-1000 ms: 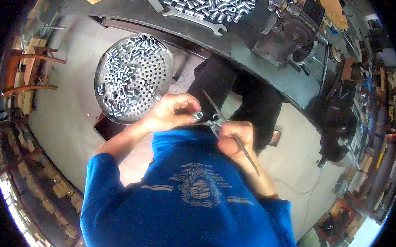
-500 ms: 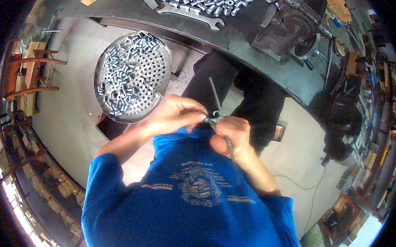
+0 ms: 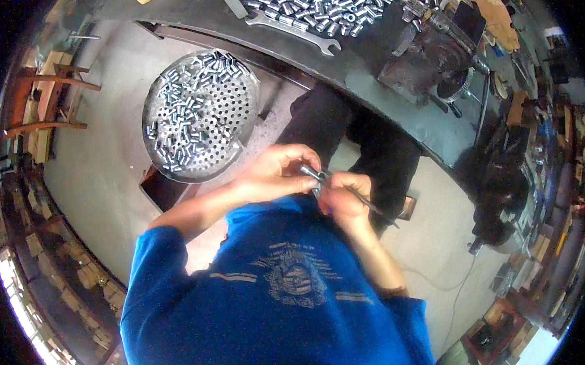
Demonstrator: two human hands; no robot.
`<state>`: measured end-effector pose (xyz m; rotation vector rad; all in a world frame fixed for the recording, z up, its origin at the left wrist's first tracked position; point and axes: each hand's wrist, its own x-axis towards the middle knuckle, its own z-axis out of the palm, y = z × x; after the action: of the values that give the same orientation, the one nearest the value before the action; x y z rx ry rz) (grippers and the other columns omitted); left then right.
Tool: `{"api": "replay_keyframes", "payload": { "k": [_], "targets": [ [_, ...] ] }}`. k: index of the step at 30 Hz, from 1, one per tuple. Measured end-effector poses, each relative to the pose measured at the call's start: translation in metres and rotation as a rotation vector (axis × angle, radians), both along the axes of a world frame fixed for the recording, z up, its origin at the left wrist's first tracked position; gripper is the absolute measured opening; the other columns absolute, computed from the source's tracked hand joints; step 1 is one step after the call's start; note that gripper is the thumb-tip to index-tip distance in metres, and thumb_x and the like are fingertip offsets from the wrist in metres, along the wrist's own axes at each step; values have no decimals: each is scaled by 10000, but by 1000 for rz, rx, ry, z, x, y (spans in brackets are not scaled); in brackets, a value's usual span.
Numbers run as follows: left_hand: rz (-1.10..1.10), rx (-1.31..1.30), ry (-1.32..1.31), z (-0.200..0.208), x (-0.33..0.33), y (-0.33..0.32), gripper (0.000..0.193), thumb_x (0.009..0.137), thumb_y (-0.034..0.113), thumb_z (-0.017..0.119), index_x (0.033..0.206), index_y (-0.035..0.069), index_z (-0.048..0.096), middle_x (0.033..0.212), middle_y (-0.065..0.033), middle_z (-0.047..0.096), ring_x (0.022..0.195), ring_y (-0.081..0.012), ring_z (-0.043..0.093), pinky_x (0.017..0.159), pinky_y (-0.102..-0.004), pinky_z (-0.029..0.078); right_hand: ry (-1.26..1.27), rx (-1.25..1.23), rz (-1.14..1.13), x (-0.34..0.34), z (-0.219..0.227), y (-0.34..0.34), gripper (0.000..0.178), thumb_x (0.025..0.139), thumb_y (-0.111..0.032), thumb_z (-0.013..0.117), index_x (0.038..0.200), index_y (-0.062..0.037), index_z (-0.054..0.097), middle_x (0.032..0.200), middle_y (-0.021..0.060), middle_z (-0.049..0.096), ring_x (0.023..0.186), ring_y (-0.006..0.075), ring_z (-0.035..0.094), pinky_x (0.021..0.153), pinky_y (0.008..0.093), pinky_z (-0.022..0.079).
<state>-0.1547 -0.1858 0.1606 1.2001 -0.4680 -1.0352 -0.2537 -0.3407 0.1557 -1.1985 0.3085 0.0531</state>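
In front of my blue shirt, my left hand point(image 3: 280, 171) pinches a short shiny metal sleeve point(image 3: 309, 172) between thumb and fingers. Close against it, my right hand point(image 3: 348, 192) is closed around a thin dark metal rod point(image 3: 374, 209), which slants down to the right past the fist. One end of the rod meets the sleeve; whether it sits inside the bore I cannot tell. A small curved metal piece shows between the hands, partly hidden by fingers. To the left, a round perforated metal pan point(image 3: 227, 102) holds several similar sleeves point(image 3: 183, 110).
On the dark workbench point(image 3: 200, 18) ahead lie a heap of metal sleeves point(image 3: 317, 10) and an open-ended wrench point(image 3: 294, 31). A greasy vise-like machine point(image 3: 424, 66) stands at the right. A wooden chair-like frame point(image 3: 53, 82) stands far left. A cable crosses the floor at right.
The rod has swung from nearly upright to slanting down to the right. My hands have come closer together, and the sleeve now shows more plainly in my left fingers.
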Motion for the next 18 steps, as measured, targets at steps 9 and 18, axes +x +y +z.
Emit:
{"api": "replay_keyframes", "payload": {
  "k": [9, 18],
  "targets": [
    [300, 264, -637, -4, 24, 7, 106, 698, 15, 654, 778, 29, 587, 723, -5, 552, 602, -50, 494, 523, -201, 393, -217, -287, -57, -22, 19, -17, 320, 625, 34, 532, 481, -72, 266, 454, 37, 377, 389, 128, 371, 383, 252, 276],
    [322, 261, -1046, -12, 33, 10, 148, 631, -23, 631, 756, 48, 598, 636, -39, 471, 512, -134, 487, 458, -264, 371, -485, -562, 186, -14, 49, -15, 351, 654, 18, 582, 456, -65, 304, 469, 39, 441, 405, 158, 447, 380, 264, 286]
  ]
}}
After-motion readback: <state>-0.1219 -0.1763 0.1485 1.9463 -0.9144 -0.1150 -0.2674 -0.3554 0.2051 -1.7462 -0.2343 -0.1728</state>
